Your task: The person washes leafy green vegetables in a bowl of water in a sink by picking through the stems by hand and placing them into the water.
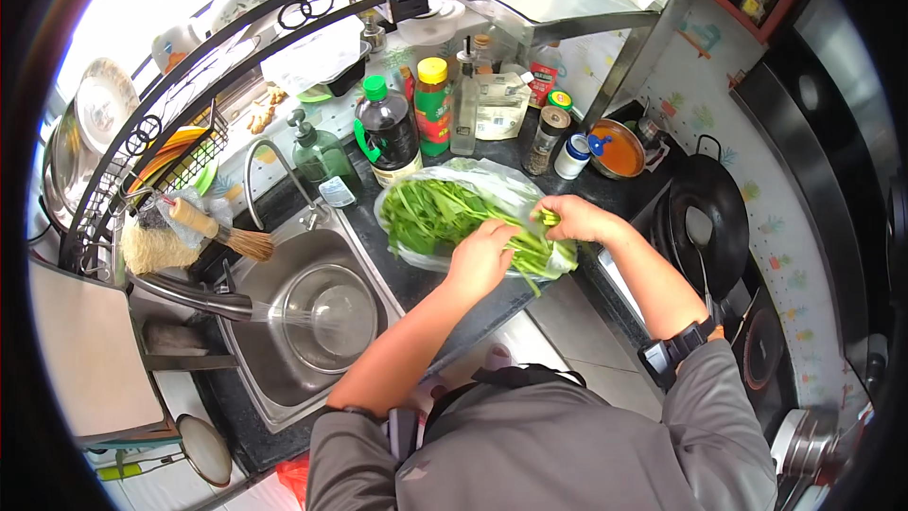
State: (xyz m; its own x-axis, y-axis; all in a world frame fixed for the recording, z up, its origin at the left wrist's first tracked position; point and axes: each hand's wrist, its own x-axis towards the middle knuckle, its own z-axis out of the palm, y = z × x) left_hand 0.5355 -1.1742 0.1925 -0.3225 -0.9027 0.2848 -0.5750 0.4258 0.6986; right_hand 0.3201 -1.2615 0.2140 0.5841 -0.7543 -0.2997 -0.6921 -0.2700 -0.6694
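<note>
Leafy green vegetables [433, 216] lie in a clear plastic bag [496, 184] on the dark counter, stems toward the right. My left hand [482, 255] rests at the stems with its fingers bent; whether it grips any is unclear. At the bag's right edge, my right hand [571, 218] pinches a few green stems [547, 218]. Left of the bag, water runs from a faucet [227, 304] into a round metal basin [330, 319] inside the steel sink [273, 362].
Behind the bag stand a soy sauce bottle [390, 131], a green soap dispenser [323, 156], several seasoning containers and a bowl of orange-red liquid [618, 147]. A black wok [709, 227] sits on the right. A straw brush [241, 241] hangs by the sink.
</note>
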